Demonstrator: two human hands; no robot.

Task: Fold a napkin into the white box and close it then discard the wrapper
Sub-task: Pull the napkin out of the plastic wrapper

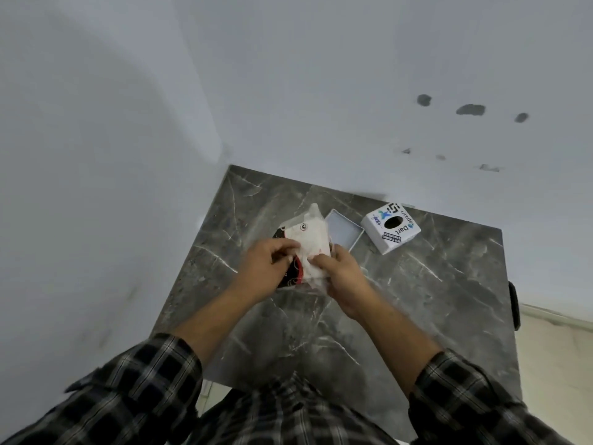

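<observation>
Both hands hold a napkin pack over the grey marble table [417, 300]. The pack is a clear plastic wrapper [313, 216] with black and red print at its left side, around a white napkin [309, 240]. My left hand [268, 266] pinches the pack's left side. My right hand [341, 274] grips its lower right edge. Just beyond the pack lies the open white box base [348, 231], shallow and empty. To its right rests the white box lid [390, 228], with a black hole and printed stickers on top.
The table stands in a corner between two pale walls [96, 155]. A dark object [515, 305] hangs at the table's right edge, with light floor beyond. My checked shirt sleeves fill the bottom of the view.
</observation>
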